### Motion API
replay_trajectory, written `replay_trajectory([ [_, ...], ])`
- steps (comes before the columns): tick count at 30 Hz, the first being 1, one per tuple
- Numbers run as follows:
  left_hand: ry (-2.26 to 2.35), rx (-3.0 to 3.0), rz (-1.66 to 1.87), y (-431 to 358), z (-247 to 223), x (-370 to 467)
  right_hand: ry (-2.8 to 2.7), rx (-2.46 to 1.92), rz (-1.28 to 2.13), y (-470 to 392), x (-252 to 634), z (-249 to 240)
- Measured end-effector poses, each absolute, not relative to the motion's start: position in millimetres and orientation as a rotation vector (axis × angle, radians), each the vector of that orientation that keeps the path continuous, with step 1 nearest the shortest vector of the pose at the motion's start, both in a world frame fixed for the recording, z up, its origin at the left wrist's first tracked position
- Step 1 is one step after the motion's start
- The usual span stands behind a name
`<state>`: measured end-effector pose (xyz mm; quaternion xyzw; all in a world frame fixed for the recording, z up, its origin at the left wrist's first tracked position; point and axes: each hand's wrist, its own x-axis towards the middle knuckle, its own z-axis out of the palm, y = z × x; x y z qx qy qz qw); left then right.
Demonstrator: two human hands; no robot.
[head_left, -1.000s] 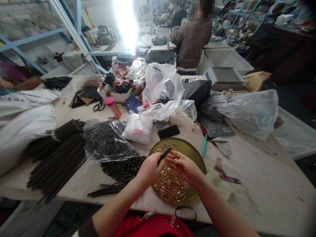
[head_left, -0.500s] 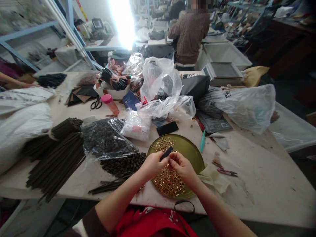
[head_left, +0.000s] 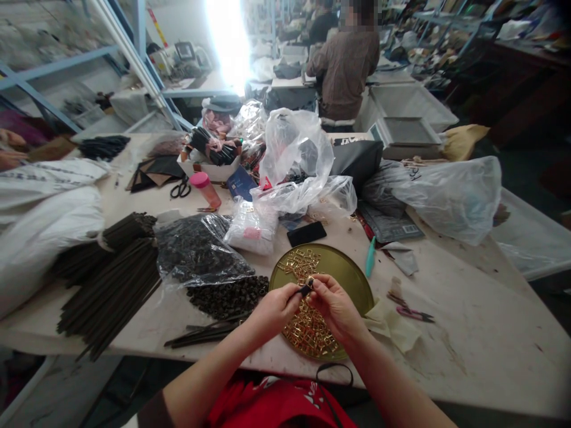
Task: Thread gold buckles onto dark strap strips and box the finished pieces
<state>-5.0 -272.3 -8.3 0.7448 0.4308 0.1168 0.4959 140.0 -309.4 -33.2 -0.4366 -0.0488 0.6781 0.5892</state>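
My left hand is closed on a short black strap, gripping it between thumb and fingers. At the strap's tip, my right hand pinches a small gold buckle, which is at or around the strap end; the fingers partly hide it. Both hands are over a round gold tray. Many loose gold buckles lie in that tray. To the left of my hands is a heap of small black loops, with a few thin black strips in front of it.
A large bundle of dark strips lies left, beside a plastic bag of black pieces. A phone sits behind the tray. Right are a teal tool and pink-handled snips. A person works farther back.
The strap has turned and come down, with less of it showing beyond my left hand. A gold buckle now shows at its end by my right fingers. The view has shifted slightly.
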Motion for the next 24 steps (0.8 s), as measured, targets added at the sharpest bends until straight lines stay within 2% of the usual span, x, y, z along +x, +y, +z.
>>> replay_trajectory([
  [5, 1.094, 1.834, 0.37, -278, -4, -5, -0.184, -1.045, 1.598, -314, 130, -31],
  [9, 1.097, 1.78, 0.338, -279, 0, -4, -0.378, -1.115, 1.475, -317, 125, -33],
  [13, 1.084, 1.65, 0.331, -280, 0, -4, -0.314, -1.13, 1.377, -318, 124, -32],
  [18, 1.071, 1.462, 0.389, -282, -6, -4, -0.682, -1.23, 1.323, -324, 122, -29],
  [24, 1.055, 1.188, 0.319, -282, -3, 1, -0.775, -1.323, 1.265, -328, 127, -34],
])
